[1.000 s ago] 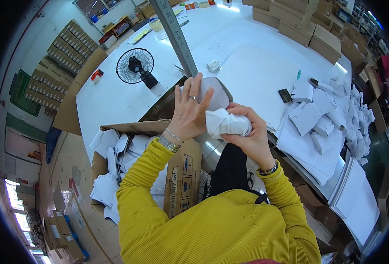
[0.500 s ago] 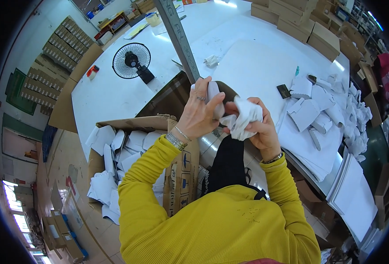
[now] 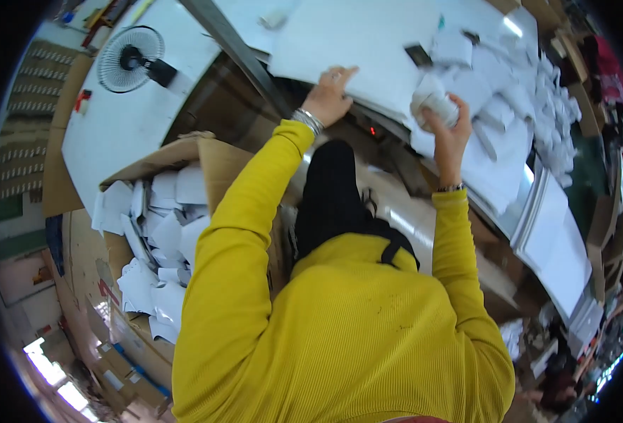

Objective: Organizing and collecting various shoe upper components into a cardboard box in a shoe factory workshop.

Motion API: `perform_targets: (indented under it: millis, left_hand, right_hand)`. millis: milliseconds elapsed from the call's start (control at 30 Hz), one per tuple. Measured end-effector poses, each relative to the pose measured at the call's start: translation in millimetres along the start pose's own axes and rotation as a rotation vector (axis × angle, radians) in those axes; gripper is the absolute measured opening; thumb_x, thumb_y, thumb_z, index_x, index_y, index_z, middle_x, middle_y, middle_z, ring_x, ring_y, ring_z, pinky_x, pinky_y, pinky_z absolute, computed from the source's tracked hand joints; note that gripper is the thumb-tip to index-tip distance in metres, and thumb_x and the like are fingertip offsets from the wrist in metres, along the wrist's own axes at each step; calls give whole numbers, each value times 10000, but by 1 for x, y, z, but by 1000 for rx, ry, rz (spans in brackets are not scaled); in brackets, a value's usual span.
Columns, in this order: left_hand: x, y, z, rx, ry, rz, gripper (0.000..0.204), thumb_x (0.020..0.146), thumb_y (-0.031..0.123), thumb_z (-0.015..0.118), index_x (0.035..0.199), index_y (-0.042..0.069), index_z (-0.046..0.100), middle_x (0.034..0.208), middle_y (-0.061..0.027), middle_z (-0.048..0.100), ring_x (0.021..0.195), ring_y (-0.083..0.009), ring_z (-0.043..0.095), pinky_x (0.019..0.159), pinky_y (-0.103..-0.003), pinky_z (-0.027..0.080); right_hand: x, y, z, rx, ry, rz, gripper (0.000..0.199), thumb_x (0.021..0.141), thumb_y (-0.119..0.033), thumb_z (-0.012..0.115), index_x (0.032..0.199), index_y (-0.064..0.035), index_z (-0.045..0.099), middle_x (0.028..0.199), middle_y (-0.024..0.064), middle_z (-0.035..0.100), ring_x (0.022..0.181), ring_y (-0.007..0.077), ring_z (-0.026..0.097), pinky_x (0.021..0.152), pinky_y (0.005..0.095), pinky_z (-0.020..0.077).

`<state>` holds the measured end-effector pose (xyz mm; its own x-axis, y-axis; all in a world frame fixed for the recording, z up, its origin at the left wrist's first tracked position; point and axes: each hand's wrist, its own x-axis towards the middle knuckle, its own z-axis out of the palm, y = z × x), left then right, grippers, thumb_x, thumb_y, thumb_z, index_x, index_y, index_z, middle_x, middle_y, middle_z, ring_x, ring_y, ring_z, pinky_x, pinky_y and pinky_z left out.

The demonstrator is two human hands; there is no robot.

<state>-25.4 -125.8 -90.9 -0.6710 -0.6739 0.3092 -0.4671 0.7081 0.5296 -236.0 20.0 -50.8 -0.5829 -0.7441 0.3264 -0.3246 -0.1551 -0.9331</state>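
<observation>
My right hand is closed round a crumpled white wad, held over the right part of the table beside loose white pieces. Whether the wad is paper or thin film cannot be made out. My left hand hovers at the table's near edge by a large white sheet. Its index finger is stretched out and nothing shows in it. To the left of my left arm, an open cardboard box holds many white folded card pieces, some with scalloped edges.
A black fan stands on the white table at the left. A grey metal post rises near my left hand. A small dark block lies by the loose pieces. Stacked white sheets jut out at the right.
My hands have moved apart: the right carried the crumpled wad to the right, over the table. The white piece in my left hand is gone from it. The whole view has shifted.
</observation>
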Motion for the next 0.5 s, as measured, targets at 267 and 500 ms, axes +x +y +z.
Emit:
perform_targets:
  millis: [267,500]
  left_hand:
    - [-70,-2,55,-112,328,-387,440,681,90,720,1106,104,608,1087,-135,558,900,-234,574,698,-303,494]
    - [-163,11,67,-62,34,-496,387,713,71,678,1085,27,577,1089,-173,557,1037,-341,524,912,-377,421]
  right_hand:
    - [2,18,-83,188,74,234,436,703,-11,719,1098,-16,535,944,72,617,848,142,593,763,268,491]
    - [36,12,-163,133,121,17,473,697,2,740,1119,-15,528,999,85,615,906,166,602,807,270,494]
